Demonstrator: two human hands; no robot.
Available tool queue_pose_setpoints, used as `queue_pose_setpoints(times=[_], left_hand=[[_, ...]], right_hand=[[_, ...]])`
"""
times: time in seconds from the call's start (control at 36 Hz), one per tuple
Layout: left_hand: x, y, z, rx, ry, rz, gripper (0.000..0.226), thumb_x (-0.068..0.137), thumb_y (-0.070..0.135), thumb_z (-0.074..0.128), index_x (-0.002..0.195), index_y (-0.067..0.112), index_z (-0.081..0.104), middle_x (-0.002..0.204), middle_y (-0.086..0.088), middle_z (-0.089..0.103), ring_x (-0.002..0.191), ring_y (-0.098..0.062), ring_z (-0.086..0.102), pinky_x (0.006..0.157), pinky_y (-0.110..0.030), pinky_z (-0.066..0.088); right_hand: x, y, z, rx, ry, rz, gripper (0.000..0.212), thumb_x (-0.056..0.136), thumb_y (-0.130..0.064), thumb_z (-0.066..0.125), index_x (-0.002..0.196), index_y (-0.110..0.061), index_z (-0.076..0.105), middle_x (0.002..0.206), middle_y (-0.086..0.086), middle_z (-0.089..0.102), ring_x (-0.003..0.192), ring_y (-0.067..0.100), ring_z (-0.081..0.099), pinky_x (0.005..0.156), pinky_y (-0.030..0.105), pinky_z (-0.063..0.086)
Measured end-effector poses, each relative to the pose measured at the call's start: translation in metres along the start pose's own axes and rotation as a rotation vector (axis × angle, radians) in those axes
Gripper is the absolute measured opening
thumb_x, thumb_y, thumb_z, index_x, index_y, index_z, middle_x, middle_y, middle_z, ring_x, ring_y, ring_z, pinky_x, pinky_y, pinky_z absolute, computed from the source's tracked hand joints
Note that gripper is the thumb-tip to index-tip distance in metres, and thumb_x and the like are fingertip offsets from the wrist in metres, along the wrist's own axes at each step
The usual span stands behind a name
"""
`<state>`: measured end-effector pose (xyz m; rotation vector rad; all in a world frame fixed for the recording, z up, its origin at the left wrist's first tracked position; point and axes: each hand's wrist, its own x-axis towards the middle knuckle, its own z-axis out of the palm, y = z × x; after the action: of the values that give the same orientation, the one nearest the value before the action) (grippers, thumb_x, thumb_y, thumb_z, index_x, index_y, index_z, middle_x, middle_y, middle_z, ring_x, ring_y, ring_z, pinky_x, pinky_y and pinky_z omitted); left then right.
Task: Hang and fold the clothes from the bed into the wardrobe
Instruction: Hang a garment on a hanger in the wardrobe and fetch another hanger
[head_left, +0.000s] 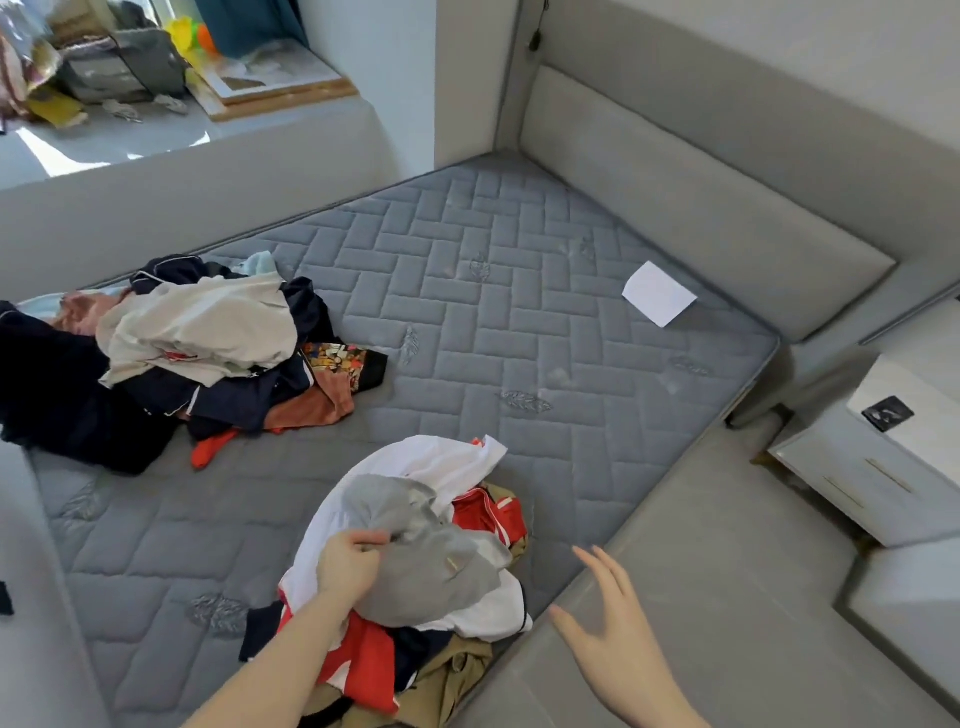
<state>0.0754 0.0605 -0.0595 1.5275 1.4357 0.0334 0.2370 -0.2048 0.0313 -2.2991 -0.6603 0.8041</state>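
Gripping a bunched fold of the grey garment (426, 566), the left hand (349, 564) sits on the near pile (415, 587) at the mattress's (519, 312) front edge. The right hand (613, 623) hovers just beside it, fingers spread, holding nothing. A second pile (171, 353) lies by the left edge. The garment's shape and long axis are indistinct; no wardrobe shows.

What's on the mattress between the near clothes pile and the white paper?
Nothing: head view shows bare quilted mattress from the near pile to the white paper.
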Motion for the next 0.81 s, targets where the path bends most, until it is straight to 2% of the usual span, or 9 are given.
queue_pose_setpoints(times=[0.17, 0.33, 0.39, 0.44, 0.53, 0.61, 0.67, 0.72, 0.81], left_hand=[[-0.073, 0.079, -0.035, -0.282, -0.177, 0.282, 0.019, 0.087, -0.004, 0.073, 0.084, 0.013, 0.08, 0.088, 0.005, 0.079, 0.089, -0.013, 0.074, 0.073, -0.01, 0.053], [-0.17, 0.194, -0.039, -0.43, -0.406, 0.699, 0.019, 0.086, -0.004, 0.074, 0.081, 0.014, 0.077, 0.087, 0.0, 0.078, 0.081, -0.007, 0.071, 0.076, -0.013, 0.052], [-0.197, 0.228, -0.025, -0.485, -0.51, 0.796, 0.02, 0.087, -0.002, 0.073, 0.081, 0.017, 0.076, 0.085, 0.001, 0.077, 0.08, -0.007, 0.069, 0.076, -0.015, 0.051], [-0.219, 0.256, -0.005, -0.501, -0.612, 0.868, 0.025, 0.088, 0.0, 0.073, 0.079, 0.023, 0.078, 0.087, 0.003, 0.077, 0.084, -0.007, 0.069, 0.078, -0.016, 0.051], [-0.239, 0.293, 0.03, -0.481, -0.732, 0.935, 0.022, 0.091, 0.005, 0.072, 0.089, 0.025, 0.08, 0.091, 0.005, 0.077, 0.088, -0.005, 0.07, 0.08, -0.016, 0.051], [-0.24, 0.32, 0.071, -0.393, -0.774, 0.982, 0.035, 0.093, 0.006, 0.07, 0.12, 0.027, 0.073, 0.096, 0.007, 0.076, 0.088, -0.004, 0.069, 0.08, -0.017, 0.052], [-0.235, 0.323, 0.103, -0.318, -0.782, 0.954, 0.054, 0.093, 0.004, 0.069, 0.137, 0.034, 0.058, 0.117, 0.01, 0.072, 0.104, -0.004, 0.068, 0.092, -0.019, 0.052], [-0.232, 0.314, 0.141, -0.233, -0.839, 0.887, 0.06, 0.095, 0.003, 0.067, 0.14, 0.037, 0.047, 0.137, 0.017, 0.059, 0.115, -0.002, 0.064, 0.096, -0.019, 0.051], [-0.239, 0.285, 0.205, -0.007, -0.974, 0.858, 0.055, 0.093, 0.005, 0.069, 0.135, 0.035, 0.051, 0.137, 0.009, 0.061, 0.12, -0.008, 0.062, 0.098, -0.029, 0.054]], right_hand=[[-0.024, -0.007, -0.013, 0.109, 0.043, 0.008, 0.069, 0.085, -0.032, 0.077, 0.131, -0.059, 0.033, 0.148, -0.02, 0.037, 0.139, 0.006, 0.04, 0.114, 0.035, 0.038], [-0.047, -0.027, -0.043, 0.178, 0.06, -0.093, 0.1, 0.063, -0.072, 0.082, 0.145, -0.064, 0.025, 0.144, -0.048, 0.029, 0.132, -0.026, 0.027, 0.105, 0.014, 0.037], [-0.053, -0.038, -0.06, 0.238, 0.083, -0.134, 0.103, 0.062, -0.068, 0.086, 0.145, -0.064, 0.025, 0.143, -0.05, 0.031, 0.129, -0.029, 0.029, 0.096, 0.005, 0.038], [-0.057, -0.047, -0.083, 0.317, 0.112, -0.186, 0.083, 0.073, -0.043, 0.086, 0.139, -0.06, 0.039, 0.137, -0.038, 0.052, 0.122, -0.021, 0.047, 0.089, 0.003, 0.043], [-0.068, -0.044, -0.125, 0.384, 0.272, -0.22, 0.047, 0.085, -0.019, 0.07, 0.12, -0.049, 0.061, 0.116, -0.02, 0.071, 0.111, -0.001, 0.065, 0.087, 0.019, 0.053], [-0.081, -0.023, -0.173, 0.448, 0.451, -0.233, 0.03, 0.093, -0.011, 0.063, 0.112, -0.033, 0.068, 0.106, -0.011, 0.074, 0.106, 0.013, 0.068, 0.088, 0.032, 0.055], [-0.091, -0.005, -0.205, 0.538, 0.57, -0.238, 0.024, 0.098, -0.006, 0.06, 0.114, -0.023, 0.067, 0.106, -0.008, 0.074, 0.106, 0.012, 0.068, 0.087, 0.025, 0.053], [-0.1, 0.014, -0.239, 0.619, 0.659, -0.249, 0.019, 0.102, -0.01, 0.057, 0.116, -0.02, 0.067, 0.109, -0.006, 0.074, 0.106, 0.011, 0.068, 0.087, 0.02, 0.051], [-0.112, 0.049, -0.285, 0.774, 0.732, -0.22, 0.021, 0.104, -0.016, 0.054, 0.12, -0.018, 0.067, 0.115, 0.001, 0.074, 0.112, 0.019, 0.068, 0.097, 0.034, 0.053]])
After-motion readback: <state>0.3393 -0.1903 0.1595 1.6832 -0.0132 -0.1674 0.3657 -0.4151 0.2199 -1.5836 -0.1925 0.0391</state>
